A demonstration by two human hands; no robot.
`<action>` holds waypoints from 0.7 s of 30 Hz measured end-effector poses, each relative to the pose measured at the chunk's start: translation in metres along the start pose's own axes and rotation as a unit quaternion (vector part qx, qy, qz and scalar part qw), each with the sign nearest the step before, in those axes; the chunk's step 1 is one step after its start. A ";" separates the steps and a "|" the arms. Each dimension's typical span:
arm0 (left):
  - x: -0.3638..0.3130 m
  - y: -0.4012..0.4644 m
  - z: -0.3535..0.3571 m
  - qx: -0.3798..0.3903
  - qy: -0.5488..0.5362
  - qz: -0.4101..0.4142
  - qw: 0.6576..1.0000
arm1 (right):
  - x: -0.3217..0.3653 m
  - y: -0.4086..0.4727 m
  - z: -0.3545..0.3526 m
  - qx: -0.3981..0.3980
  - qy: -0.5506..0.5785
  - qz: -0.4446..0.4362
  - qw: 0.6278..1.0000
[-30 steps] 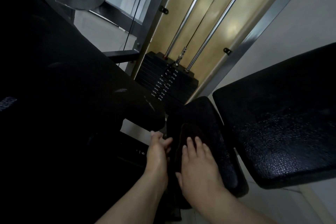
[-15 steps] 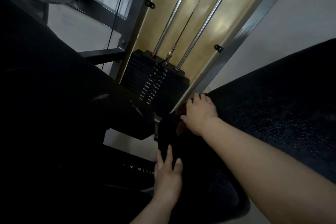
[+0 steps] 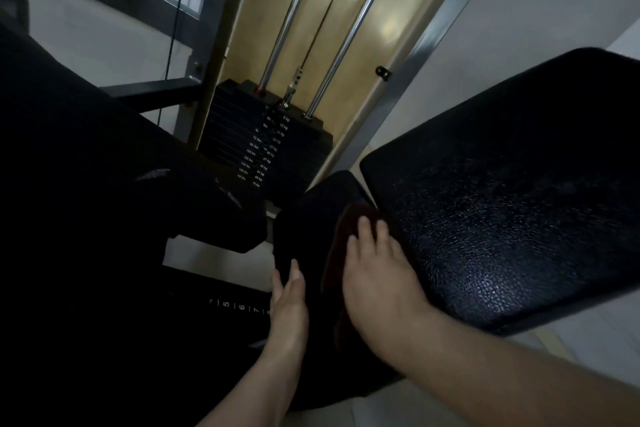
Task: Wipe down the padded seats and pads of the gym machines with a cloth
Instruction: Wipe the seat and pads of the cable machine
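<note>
A narrow black padded seat (image 3: 311, 215) runs up the middle of the view. My right hand (image 3: 377, 274) lies flat, fingers straight, pressing a dark reddish cloth (image 3: 337, 253) onto the right half of that seat. My left hand (image 3: 289, 298) rests with straight fingers against the seat's left edge. A large black textured pad (image 3: 512, 204) stands just right of the cloth. Another big black pad (image 3: 104, 163) fills the left side, in deep shadow.
A black weight stack (image 3: 263, 146) with printed numbers sits behind the seat, under two chrome guide rods (image 3: 349, 31) and a cable. A grey steel frame post (image 3: 426, 35) slants beside it. A numbered adjustment scale (image 3: 239, 307) lies left of my left hand. Pale floor shows below.
My right hand has drawn the cloth back from the far end of the seat toward me. My left hand stays on the seat's left edge.
</note>
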State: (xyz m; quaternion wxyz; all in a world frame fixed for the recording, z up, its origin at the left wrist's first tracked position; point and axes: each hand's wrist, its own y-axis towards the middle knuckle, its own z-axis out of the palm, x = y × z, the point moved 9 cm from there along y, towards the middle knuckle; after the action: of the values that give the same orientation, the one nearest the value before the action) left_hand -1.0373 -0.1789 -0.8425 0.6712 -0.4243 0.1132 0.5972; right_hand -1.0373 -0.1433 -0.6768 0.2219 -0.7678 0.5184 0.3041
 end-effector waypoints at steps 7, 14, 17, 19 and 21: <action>-0.002 -0.009 0.004 0.057 -0.057 -0.012 0.997 | -0.007 0.062 -0.005 0.034 -0.008 0.023 0.999; -0.004 -0.006 0.001 0.022 0.075 0.022 0.997 | -0.003 -0.075 0.006 -0.023 0.131 0.013 0.991; -0.017 -0.013 0.004 -0.024 0.168 0.072 0.983 | 0.000 -0.046 -0.008 0.001 0.117 0.002 0.993; -0.021 -0.014 0.006 -0.043 0.216 0.085 0.972 | -0.004 0.001 -0.003 -0.014 0.025 -0.012 1.000; -0.027 -0.018 0.006 -0.064 0.287 0.113 0.949 | -0.006 0.051 -0.006 0.026 -0.020 -0.012 0.999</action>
State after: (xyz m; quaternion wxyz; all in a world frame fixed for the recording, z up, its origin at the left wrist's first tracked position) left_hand -1.0305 -0.1927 -0.8134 0.5098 -0.6042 0.3102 0.5281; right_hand -1.0854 -0.1621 -0.6694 0.2556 -0.7617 0.5125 0.3030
